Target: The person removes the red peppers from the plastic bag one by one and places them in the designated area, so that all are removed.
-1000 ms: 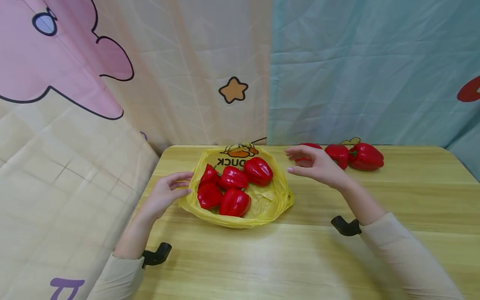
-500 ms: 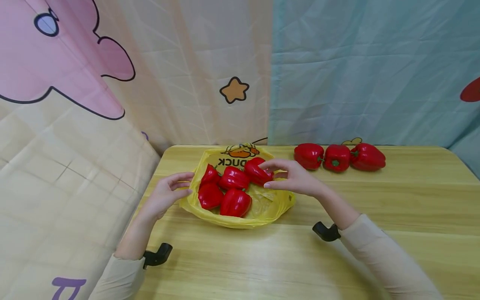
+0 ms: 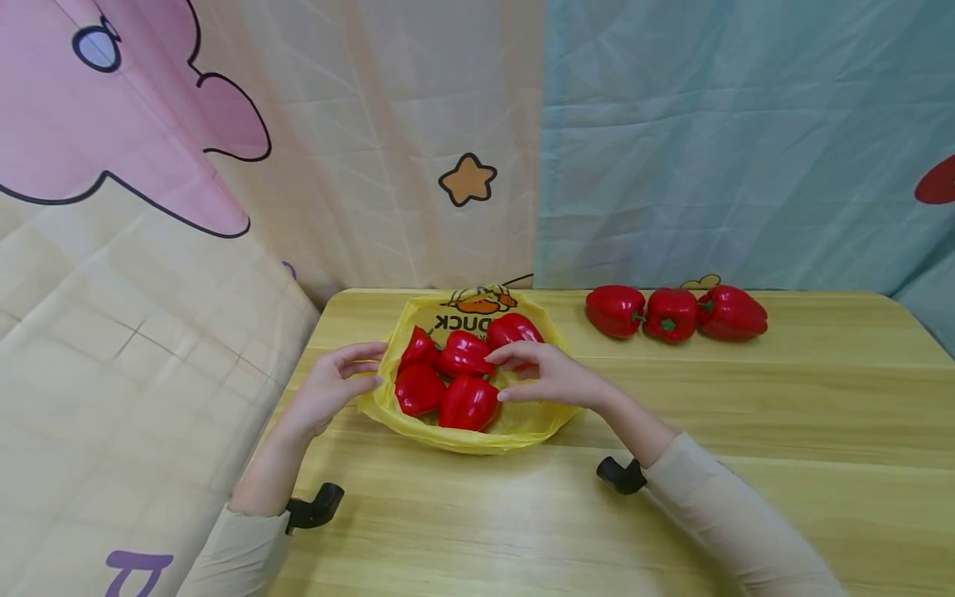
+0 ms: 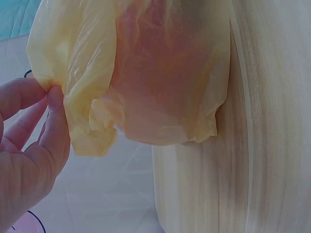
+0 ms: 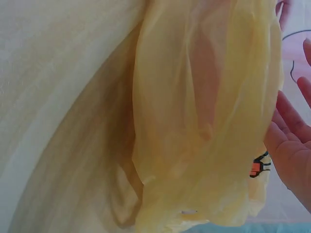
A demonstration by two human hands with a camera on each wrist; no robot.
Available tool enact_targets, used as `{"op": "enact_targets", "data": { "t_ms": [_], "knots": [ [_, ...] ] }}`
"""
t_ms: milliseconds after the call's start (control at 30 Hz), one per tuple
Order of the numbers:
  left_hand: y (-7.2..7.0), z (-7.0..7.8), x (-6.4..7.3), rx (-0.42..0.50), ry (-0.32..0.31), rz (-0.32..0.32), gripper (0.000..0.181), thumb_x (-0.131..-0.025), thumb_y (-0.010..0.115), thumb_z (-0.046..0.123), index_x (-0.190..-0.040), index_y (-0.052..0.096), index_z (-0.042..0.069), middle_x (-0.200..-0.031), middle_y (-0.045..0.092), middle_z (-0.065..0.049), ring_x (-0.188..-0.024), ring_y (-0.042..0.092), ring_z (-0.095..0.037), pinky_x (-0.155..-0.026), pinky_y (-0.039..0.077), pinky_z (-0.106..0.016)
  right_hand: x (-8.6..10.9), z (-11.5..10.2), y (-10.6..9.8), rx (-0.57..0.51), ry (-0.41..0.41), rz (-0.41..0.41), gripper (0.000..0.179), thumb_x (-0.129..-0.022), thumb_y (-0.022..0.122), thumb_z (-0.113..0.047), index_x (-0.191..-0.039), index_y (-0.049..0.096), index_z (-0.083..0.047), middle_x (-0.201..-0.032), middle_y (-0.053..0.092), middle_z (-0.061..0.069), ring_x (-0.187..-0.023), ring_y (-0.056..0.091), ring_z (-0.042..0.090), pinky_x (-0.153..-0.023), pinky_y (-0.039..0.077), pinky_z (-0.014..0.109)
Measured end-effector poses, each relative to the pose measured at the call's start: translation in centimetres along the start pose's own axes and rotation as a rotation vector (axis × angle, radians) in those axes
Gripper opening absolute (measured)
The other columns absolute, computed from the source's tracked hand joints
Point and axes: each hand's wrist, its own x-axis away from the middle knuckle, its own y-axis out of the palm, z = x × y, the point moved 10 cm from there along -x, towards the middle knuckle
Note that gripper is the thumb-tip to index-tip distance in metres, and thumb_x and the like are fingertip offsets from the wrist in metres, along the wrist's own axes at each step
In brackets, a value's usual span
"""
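A yellow plastic bag stands with its mouth open on the table, printed letters on its far inner side. Several red bell peppers lie inside it, towards its left. My left hand pinches the bag's left rim between thumb and fingers, as the left wrist view shows where the hand meets the plastic. Over the bag's right half hovers my right hand, its fingers loosely bent with nothing between them. It partly covers the far right pepper. In the right wrist view, the bag's wall fills the middle.
Three more red bell peppers lie in a row at the table's back right. The wooden table backs onto a printed curtain. Another printed cloth hangs along its left side.
My right hand has moved left and down from near the row of peppers to above the bag, uncovering the row. My left hand has stayed at the bag's rim.
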Motion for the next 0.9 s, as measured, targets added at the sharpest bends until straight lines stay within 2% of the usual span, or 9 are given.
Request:
{"op": "enact_targets", "data": {
  "t_ms": [267, 567, 900],
  "knots": [
    [0.0, 0.1, 0.0, -0.019, -0.006, 0.005, 0.047, -0.086, 0.058, -0.007, -0.132, 0.046, -0.007, -0.130, 0.046, -0.025, -0.112, 0.050, -0.036, -0.078, 0.053, -0.025, -0.8, 0.8, 1.5, -0.017, 0.027, -0.003, 0.048, -0.079, 0.072, -0.003, -0.123, 0.054, 0.005, -0.121, 0.055, 0.022, -0.108, 0.051, 0.040, -0.089, 0.046, 0.053],
    [0.1, 0.1, 0.0, -0.011, 0.003, 0.005, 0.047, -0.086, 0.058, -0.008, -0.131, 0.046, -0.008, -0.130, 0.046, -0.026, -0.112, 0.049, -0.038, -0.078, 0.053, -0.025, -1.2, 0.9, 2.3, 0.066, 0.049, -0.013, 0.046, -0.079, 0.075, -0.016, -0.121, 0.059, -0.008, -0.121, 0.057, 0.006, -0.106, 0.053, 0.023, -0.087, 0.049, 0.041],
    [0.0, 0.3, 0.2, -0.013, 0.008, 0.006, 0.047, -0.085, 0.058, -0.007, -0.130, 0.046, -0.009, -0.129, 0.046, -0.027, -0.112, 0.050, -0.037, -0.078, 0.052, -0.024, -1.9, 1.0, 3.1, 0.118, 0.051, -0.031, 0.048, -0.078, 0.076, -0.017, -0.122, 0.058, -0.011, -0.119, 0.057, 0.002, -0.105, 0.051, 0.019, -0.082, 0.050, 0.034]
  ]
}}
